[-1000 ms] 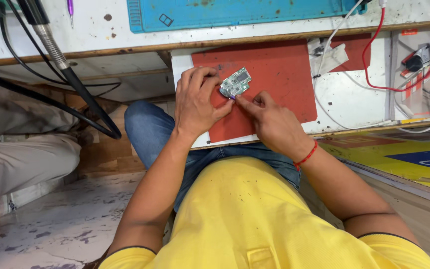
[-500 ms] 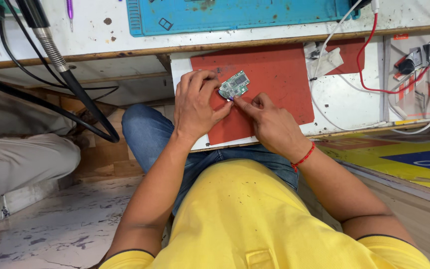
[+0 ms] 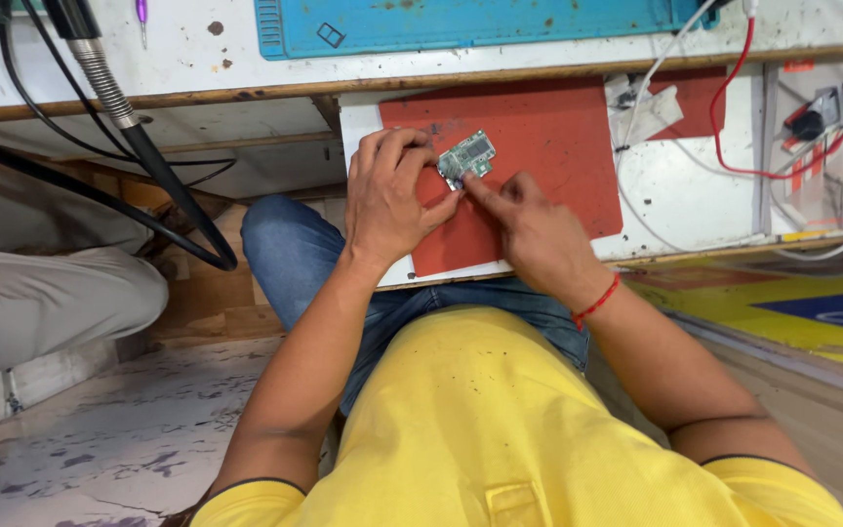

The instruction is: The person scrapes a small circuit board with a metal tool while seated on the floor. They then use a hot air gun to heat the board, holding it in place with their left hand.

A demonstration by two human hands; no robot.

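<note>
A small green circuit board lies on the upper left part of a red work mat, tilted so that its long side runs up to the right. The left hand rests on the mat just left of the board, its fingers curled narrowly and their tips pinching the board's left end, the thumb reaching in from below. The right hand comes in from the lower right with the forefinger stretched out, its tip pressing the board's lower edge, while the other fingers are folded loosely toward the palm; whether they hold anything cannot be told. A red thread bracelet circles the right wrist. The mat sits on a white pull-out shelf that rests above the person's lap, over blue jeans and a yellow shirt. At the mat's upper right corner lies a crumpled bit of white tape or paper, and a red wire loops across the shelf toward small clips and parts at the far right. Above the shelf runs the worn white bench, carrying a blue silicone repair mat. To the left, a black hose with a metal spring collar hangs down from the bench, and another person's pale trouser leg shows beside it.
</note>
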